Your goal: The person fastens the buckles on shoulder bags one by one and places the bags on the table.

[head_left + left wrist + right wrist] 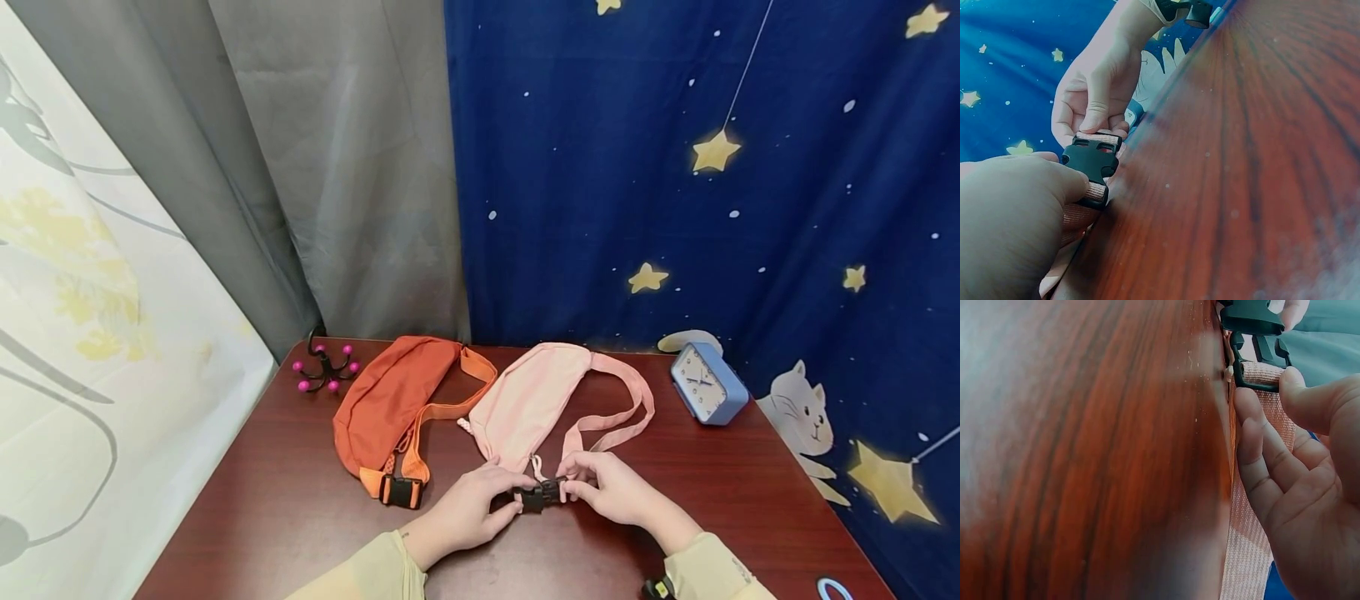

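Note:
A pink waist bag lies on the table, its strap looping to the right. My left hand pinches the black socket half of its side-release buckle at the bag's near end. From the right, my right hand pinches the pronged half by its webbing end, thumb on top in the right wrist view. There the prongs point at the socket's mouth, with their tips close to it. The left wrist view shows both halves lined up; whether they are locked I cannot tell.
An orange waist bag with its buckle fastened lies to the left. Beyond it stands a black hook rack with pink knobs. A blue alarm clock is at the back right, and a light blue ring-shaped object at the near right edge.

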`<state>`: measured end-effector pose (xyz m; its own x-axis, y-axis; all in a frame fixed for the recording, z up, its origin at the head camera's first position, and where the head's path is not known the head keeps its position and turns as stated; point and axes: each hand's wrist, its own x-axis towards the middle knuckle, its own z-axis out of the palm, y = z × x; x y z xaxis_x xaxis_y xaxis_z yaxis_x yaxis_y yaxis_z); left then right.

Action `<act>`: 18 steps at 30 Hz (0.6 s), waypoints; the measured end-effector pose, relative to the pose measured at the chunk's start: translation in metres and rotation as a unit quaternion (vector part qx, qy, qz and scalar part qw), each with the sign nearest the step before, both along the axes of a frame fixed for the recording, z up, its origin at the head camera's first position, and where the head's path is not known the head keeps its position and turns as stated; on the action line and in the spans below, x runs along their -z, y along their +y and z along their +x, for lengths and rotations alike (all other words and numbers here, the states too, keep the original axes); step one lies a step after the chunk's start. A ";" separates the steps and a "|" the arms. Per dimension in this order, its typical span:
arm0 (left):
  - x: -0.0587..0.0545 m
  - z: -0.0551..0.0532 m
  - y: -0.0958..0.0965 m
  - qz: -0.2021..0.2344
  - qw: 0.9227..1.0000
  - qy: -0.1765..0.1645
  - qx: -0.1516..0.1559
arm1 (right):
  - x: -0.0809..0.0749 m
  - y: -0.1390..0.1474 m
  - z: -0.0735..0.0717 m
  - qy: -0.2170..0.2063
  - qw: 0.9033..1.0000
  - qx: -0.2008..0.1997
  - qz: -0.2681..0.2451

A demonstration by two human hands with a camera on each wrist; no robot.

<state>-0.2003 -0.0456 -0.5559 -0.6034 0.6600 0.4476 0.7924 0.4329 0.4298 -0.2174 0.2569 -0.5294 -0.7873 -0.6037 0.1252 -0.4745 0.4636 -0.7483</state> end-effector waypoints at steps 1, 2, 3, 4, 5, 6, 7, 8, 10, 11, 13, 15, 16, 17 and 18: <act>0.000 0.000 0.000 0.000 1.000 -0.002 0.001 | 0.000 0.000 0.000 -0.001 1.000 0.002 0.002; -0.001 0.001 0.000 0.000 1.000 -0.003 0.001 | 0.001 0.000 0.000 -0.001 1.000 0.005 0.004; -0.001 0.001 0.000 -0.001 1.000 -0.002 0.001 | 0.001 0.000 0.001 0.000 1.000 0.007 0.007; -0.001 0.001 0.000 -0.001 1.000 -0.001 0.001 | 0.002 0.000 0.001 0.000 1.000 0.008 0.009; -0.001 0.001 0.000 -0.001 1.000 0.000 0.001 | 0.002 0.000 0.001 0.002 1.000 0.009 0.010; -0.001 0.001 0.000 -0.001 1.000 0.001 0.002 | 0.002 0.000 0.002 0.002 1.000 0.009 0.011; -0.001 0.001 0.000 0.000 1.000 0.002 0.001 | 0.002 0.000 0.002 0.003 1.000 0.009 0.011; 0.000 0.001 0.000 0.001 1.000 0.004 0.001 | 0.002 0.000 0.002 0.002 1.000 0.008 0.009; 0.000 0.001 0.000 0.003 1.000 0.005 0.001 | 0.000 0.000 0.003 0.001 1.000 0.005 0.007; 0.000 0.001 0.000 0.003 1.000 0.004 0.001 | 0.000 0.000 0.004 0.001 1.000 0.003 0.007; 0.000 0.000 0.000 0.002 1.000 0.002 0.002 | -0.002 0.000 0.005 0.000 1.000 0.002 0.009; 0.000 0.000 0.000 0.001 1.000 -0.002 0.002 | -0.003 0.000 0.005 0.007 1.000 -0.001 0.011; 0.000 0.000 0.000 0.000 1.000 -0.003 0.003 | -0.003 0.000 0.006 0.012 1.000 -0.001 0.014; 0.000 0.000 0.000 0.000 1.000 -0.003 0.003 | -0.004 0.000 0.006 0.016 1.000 -0.002 0.015; -0.001 0.000 0.001 0.000 1.000 -0.003 0.003 | -0.004 0.000 0.006 0.021 1.000 -0.003 0.015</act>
